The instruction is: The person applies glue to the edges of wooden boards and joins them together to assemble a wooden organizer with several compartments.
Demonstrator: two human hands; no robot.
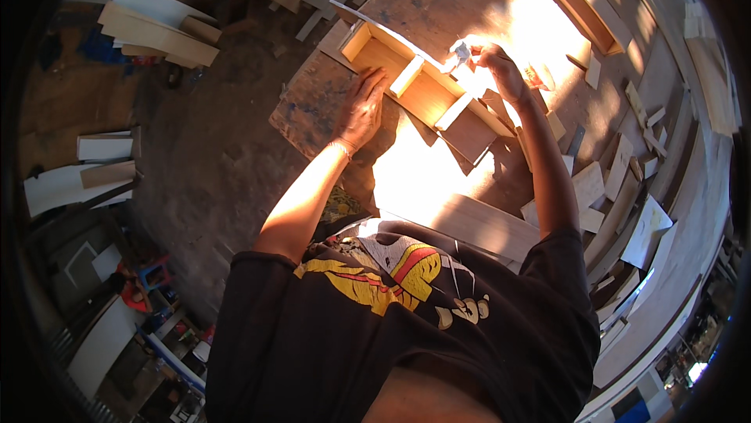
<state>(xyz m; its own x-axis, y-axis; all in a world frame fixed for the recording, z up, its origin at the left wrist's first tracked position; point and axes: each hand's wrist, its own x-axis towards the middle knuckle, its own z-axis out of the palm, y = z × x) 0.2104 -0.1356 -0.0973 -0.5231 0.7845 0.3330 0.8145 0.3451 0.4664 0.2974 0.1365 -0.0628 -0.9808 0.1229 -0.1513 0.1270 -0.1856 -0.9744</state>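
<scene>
A shallow light-wood box frame (375, 54) with crosswise dividers lies on a worn brown worktable (309, 114). My left hand (362, 106) is at its near-left edge, fingers bent over the wood and holding it. Above the far long side, my right hand (494, 66) is closed around a small crumpled-looking whitish thing (460, 53). Glare makes its kind hard to tell. A dark flat panel (468, 138) sits at the box's near-right end.
Wood offcuts (588, 186) lie in several pieces to the right. A long board (489, 226) crosses in front of my body. Stacked panels (160, 28) stand at the far left. A person in red (134, 292) is at the lower left.
</scene>
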